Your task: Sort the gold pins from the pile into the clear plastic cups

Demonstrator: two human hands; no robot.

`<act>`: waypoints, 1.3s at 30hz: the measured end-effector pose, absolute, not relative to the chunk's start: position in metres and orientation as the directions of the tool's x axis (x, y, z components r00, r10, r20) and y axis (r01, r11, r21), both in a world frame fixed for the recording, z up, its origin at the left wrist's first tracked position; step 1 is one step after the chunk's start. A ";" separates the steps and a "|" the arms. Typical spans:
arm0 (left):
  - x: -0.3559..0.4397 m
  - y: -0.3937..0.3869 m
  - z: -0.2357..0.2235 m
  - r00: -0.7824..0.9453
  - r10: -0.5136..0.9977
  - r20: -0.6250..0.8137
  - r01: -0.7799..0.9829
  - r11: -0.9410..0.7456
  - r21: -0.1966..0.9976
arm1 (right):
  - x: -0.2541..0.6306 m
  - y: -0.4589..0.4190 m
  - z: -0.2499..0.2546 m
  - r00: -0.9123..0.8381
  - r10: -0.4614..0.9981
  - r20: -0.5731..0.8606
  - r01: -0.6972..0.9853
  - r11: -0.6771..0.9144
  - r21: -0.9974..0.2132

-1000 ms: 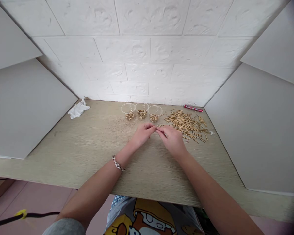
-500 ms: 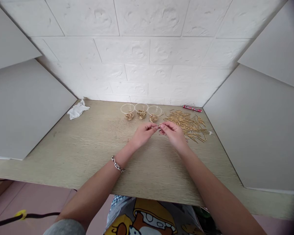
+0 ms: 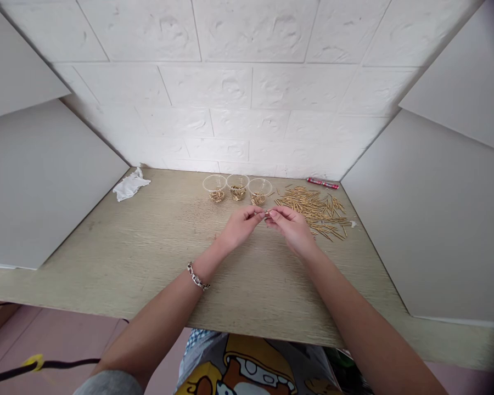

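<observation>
My left hand (image 3: 241, 226) and my right hand (image 3: 291, 228) meet fingertip to fingertip above the wooden table (image 3: 148, 252). Both are pinched shut on one small golden pin (image 3: 267, 214) held between them. A silver bracelet (image 3: 198, 276) sits on my left wrist. Just beyond my hands stand three clear plastic cups (image 3: 237, 187) in a row, each with golden pieces in the bottom. A spread pile of golden pins (image 3: 313, 210) lies to the right of the cups, close to my right hand.
A crumpled white cloth (image 3: 130, 185) lies at the table's back left. A red wrapped item (image 3: 323, 182) lies against the back wall on the right. White panels close in both sides and a white brick wall stands behind. A yellow-tipped cable (image 3: 35, 362) crosses the floor at lower left.
Both hands rose a little and moved slightly toward the cups, still pinched together on the pin. The view shifted down a touch.
</observation>
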State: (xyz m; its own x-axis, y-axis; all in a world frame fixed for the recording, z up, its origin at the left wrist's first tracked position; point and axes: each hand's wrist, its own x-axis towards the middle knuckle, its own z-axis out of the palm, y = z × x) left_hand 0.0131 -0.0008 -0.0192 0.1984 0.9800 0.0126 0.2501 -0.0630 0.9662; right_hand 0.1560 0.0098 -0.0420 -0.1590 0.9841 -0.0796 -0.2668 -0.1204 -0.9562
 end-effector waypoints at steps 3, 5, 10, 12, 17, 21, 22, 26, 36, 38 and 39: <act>0.013 -0.001 -0.019 0.208 0.978 0.018 0.246 -0.070 0.967 | 0.156 0.009 -0.040 -0.166 0.981 -0.105 -0.300 -0.152 -0.942; 0.013 -0.001 -0.019 0.210 0.977 0.020 0.237 -0.071 0.969 | 0.155 0.008 -0.039 -0.170 0.979 -0.114 -0.315 -0.163 -0.935; 0.012 -0.003 -0.016 0.224 0.974 0.019 0.242 -0.075 0.967 | 0.155 0.007 -0.037 -0.169 0.979 -0.114 -0.326 -0.164 -0.931; 0.012 -0.004 -0.014 0.233 0.972 0.013 0.257 -0.074 0.964 | 0.155 0.007 -0.037 -0.169 0.979 -0.115 -0.329 -0.166 -0.930; 0.012 -0.004 -0.014 0.229 0.972 0.048 0.311 -0.120 0.943 | 0.156 0.008 -0.039 -0.178 0.978 -0.107 -0.291 -0.156 -0.944; 0.012 -0.004 -0.016 0.204 0.975 0.084 0.386 -0.159 0.909 | 0.156 0.008 -0.039 -0.188 0.979 -0.084 -0.250 -0.130 -0.959; 0.012 -0.004 -0.016 0.198 0.976 0.088 0.397 -0.162 0.903 | 0.155 0.008 -0.039 -0.187 0.979 -0.077 -0.247 -0.123 -0.961; 0.014 -0.005 -0.017 0.177 0.980 0.093 0.401 -0.158 0.902 | 0.151 0.005 -0.035 -0.152 0.986 -0.076 -0.236 -0.111 -0.965; 0.014 -0.005 -0.017 0.189 0.979 0.076 0.406 -0.149 0.902 | 0.150 0.003 -0.034 -0.129 0.990 -0.053 -0.152 -0.073 -0.986; 0.012 -0.005 -0.015 0.214 0.972 0.100 0.453 -0.189 0.871 | 0.153 0.004 -0.035 -0.149 0.989 -0.017 -0.103 -0.033 -0.994; 0.012 -0.005 -0.014 0.220 0.969 0.114 0.481 -0.209 0.852 | 0.155 0.004 -0.035 -0.161 0.987 -0.004 -0.084 -0.017 -0.996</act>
